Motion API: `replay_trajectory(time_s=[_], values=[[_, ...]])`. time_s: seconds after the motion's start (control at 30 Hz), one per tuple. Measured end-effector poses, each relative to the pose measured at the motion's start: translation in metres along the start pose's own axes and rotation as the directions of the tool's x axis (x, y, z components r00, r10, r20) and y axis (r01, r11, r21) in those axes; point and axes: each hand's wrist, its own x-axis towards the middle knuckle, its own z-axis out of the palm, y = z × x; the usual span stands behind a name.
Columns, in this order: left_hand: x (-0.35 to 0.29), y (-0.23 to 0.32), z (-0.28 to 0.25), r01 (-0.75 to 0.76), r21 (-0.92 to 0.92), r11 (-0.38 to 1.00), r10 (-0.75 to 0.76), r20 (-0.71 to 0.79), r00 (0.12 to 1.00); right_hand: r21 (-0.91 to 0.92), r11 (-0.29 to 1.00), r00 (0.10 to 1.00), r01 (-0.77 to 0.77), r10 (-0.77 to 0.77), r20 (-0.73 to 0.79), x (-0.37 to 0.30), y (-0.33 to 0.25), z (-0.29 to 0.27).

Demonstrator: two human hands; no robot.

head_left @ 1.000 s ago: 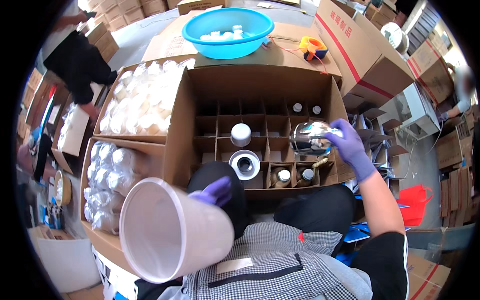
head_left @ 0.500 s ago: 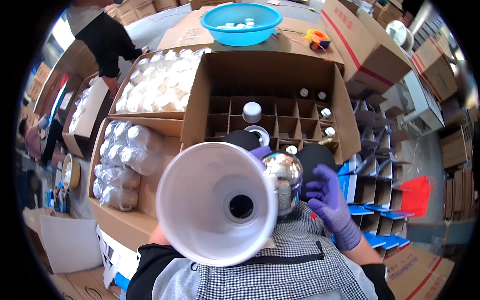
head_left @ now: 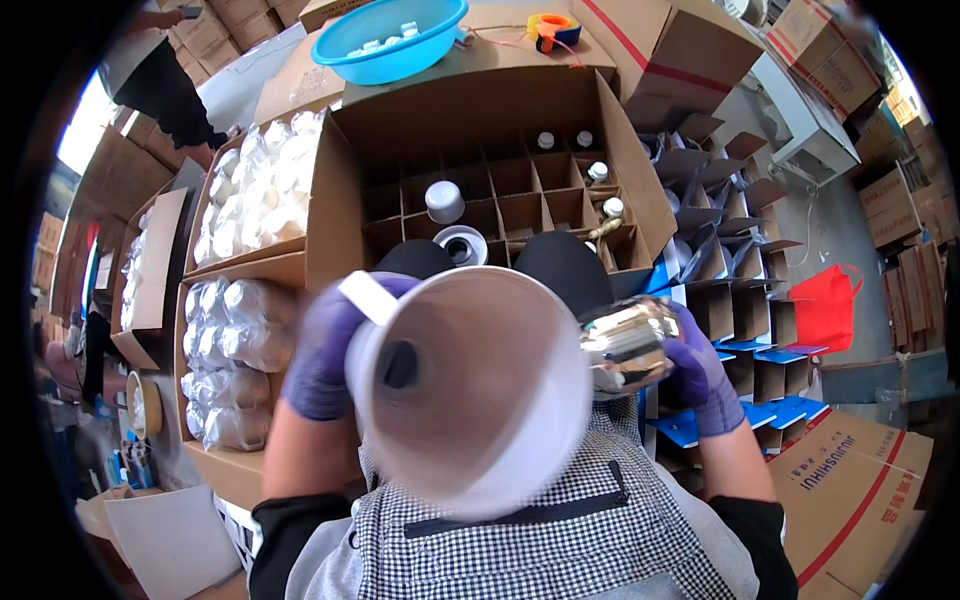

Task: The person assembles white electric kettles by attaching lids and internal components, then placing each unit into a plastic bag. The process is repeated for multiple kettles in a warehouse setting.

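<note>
My left hand (head_left: pixel 330 345), in a purple glove, is closed on the side of a large white plastic funnel (head_left: pixel 490 420). The funnel's wide mouth faces up toward me and a dark hole shows at its bottom; its edge is blurred. A short white strip (head_left: pixel 368 298) stands at its rim by my fingers. My right hand (head_left: pixel 702 365), gloved alike, grips a shiny mirror-finish bottle (head_left: pixel 628 345) lying tilted just right of the funnel. Ahead, between my knees, are a white ring-shaped part (head_left: pixel 462 246) with a dark opening and a white cylindrical piece (head_left: pixel 444 202).
A divided carton (head_left: pixel 430 115) ahead holds several white-capped bottles (head_left: pixel 597 172). Cartons of plastic-wrapped white bottles (head_left: pixel 255 310) stand left. A blue basin (head_left: pixel 390 45) with white caps and an orange tape dispenser (head_left: pixel 552 30) sit beyond. Cardboard dividers (head_left: pixel 715 310) and a red bag (head_left: pixel 828 308) lie right.
My right hand, open before, has closed on the shiny bottle, which has moved right and tipped over. My left hand has come into sight at the funnel's side, and the funnel has tilted.
</note>
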Motion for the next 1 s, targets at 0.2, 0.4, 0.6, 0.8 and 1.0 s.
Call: replay_trajectory(time_s=[0.2, 0.4, 0.6, 0.8, 1.0], values=[[0.02, -0.019, -0.025, 0.011, 0.629, 0.777, -0.032, 0.021, 0.999, 0.314, 0.933, 0.971, 0.174, -0.111, -0.211, -0.04, 0.023, 0.013], [0.064, -0.042, 0.098, -0.016, 0.773, 0.634, -0.099, 0.102, 0.99, 0.048, 0.969, 0.967, 0.242, -0.237, -0.095, -0.024, 0.021, 0.019], [0.039, -0.08, 0.043, 0.094, 0.424, 0.901, -0.238, 0.301, 0.924, -0.529, 0.848, 0.997, -0.013, -0.027, -0.068, -0.032, 0.043, -0.015], [0.014, -0.058, 0.089, -0.502, 0.428, 0.752, 0.41, 0.293, 0.864, -0.868, 0.402, 0.94, 0.292, 0.045, 0.337, 0.0, 0.014, -0.023], [0.016, -0.021, 0.119, -0.826, 0.389, 0.408, 0.73, 0.405, 0.551, -0.765, 0.627, 0.979, 0.145, 0.02, 0.202, 0.021, 0.008, -0.026]])
